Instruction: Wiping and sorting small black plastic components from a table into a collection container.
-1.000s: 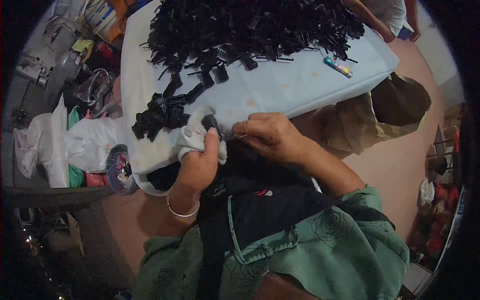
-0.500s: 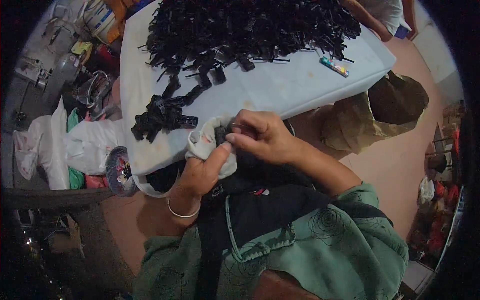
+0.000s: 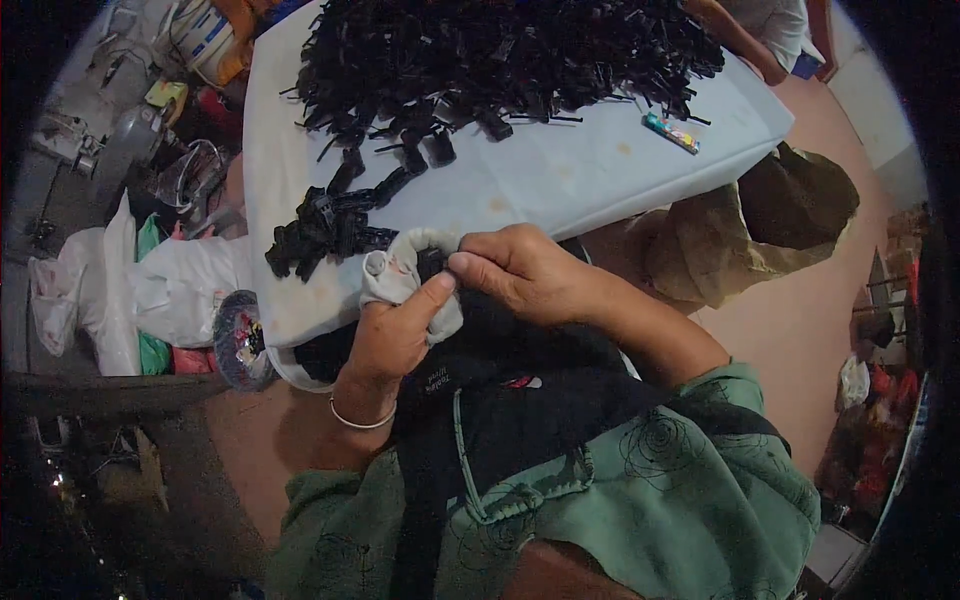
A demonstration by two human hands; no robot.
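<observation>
Pinching a small black piece [image 3: 432, 262], left hand [image 3: 395, 335] and right hand [image 3: 525, 272] grip grey cloth [image 3: 392, 275].

Pale table [image 3: 560, 190], black pieces [image 3: 480, 60]

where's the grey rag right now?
Head view, centre-left: the rag is bunched in the left hand at the table's near edge, right hand pinching beside it.

A person seen from above wears a loose green garment printed with dark circular rose-like swirls, its edges trimmed in green piping, over black cloth at the front. A thin silver bangle [image 3: 362, 418] circles the left wrist.
</observation>
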